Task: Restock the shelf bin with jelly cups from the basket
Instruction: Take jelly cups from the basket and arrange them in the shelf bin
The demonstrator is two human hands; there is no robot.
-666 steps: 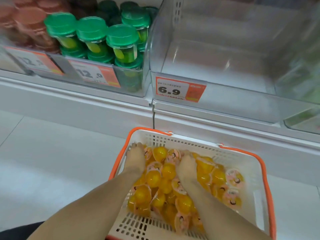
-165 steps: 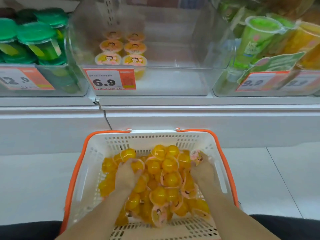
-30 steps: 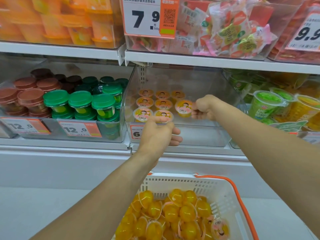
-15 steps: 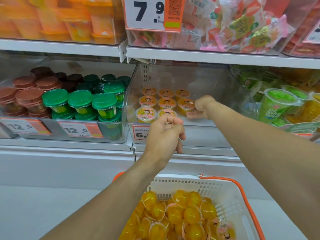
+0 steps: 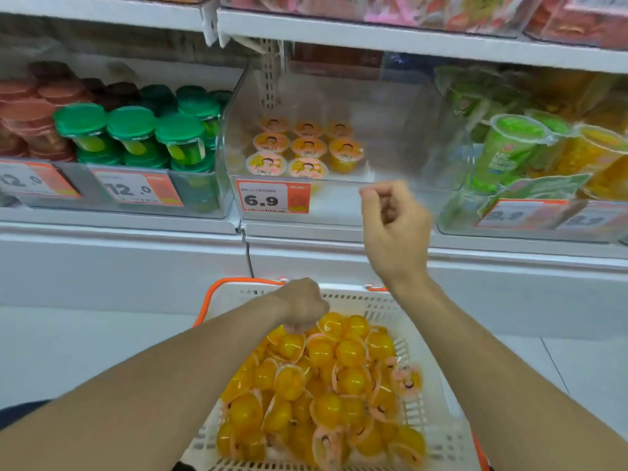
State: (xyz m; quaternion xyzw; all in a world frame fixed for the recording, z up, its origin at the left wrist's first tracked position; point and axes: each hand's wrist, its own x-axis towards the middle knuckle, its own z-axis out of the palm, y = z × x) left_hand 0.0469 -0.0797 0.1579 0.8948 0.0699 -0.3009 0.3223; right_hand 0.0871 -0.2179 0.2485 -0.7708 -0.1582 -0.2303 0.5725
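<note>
Left hand (image 5: 302,305) is reaching down into the far left corner of the basket (image 5: 370,300), fingers curled shut and touching a jelly cup (image 5: 291,346) on top of the heap; I cannot tell whether it is actually gripping it. Right hand (image 5: 396,226) is hovering in front of the shelf bin (image 5: 401,137), below its front lip, fingers loosely curled, thumb and forefinger nearly pinched, holding nothing I can see.

Jelly cups in the bin (image 5: 299,147) are sitting upright against the left wall, sealed lids up, printed faces toward me, lined in three short rows running front to back. I am counting eight or so; the back row is blurred. The right side of the bin is showing bare floor.

Jelly cups in the basket (image 5: 336,379) are lying jumbled, most tipped dome-up or on their sides, a few with pink lids showing, toward the right wall and near edge.

A 6.9 price tag (image 5: 273,201) is sitting on the bin's front left corner. Green-lidded jars (image 5: 132,130) are filling the neighbouring bin to the left.
</note>
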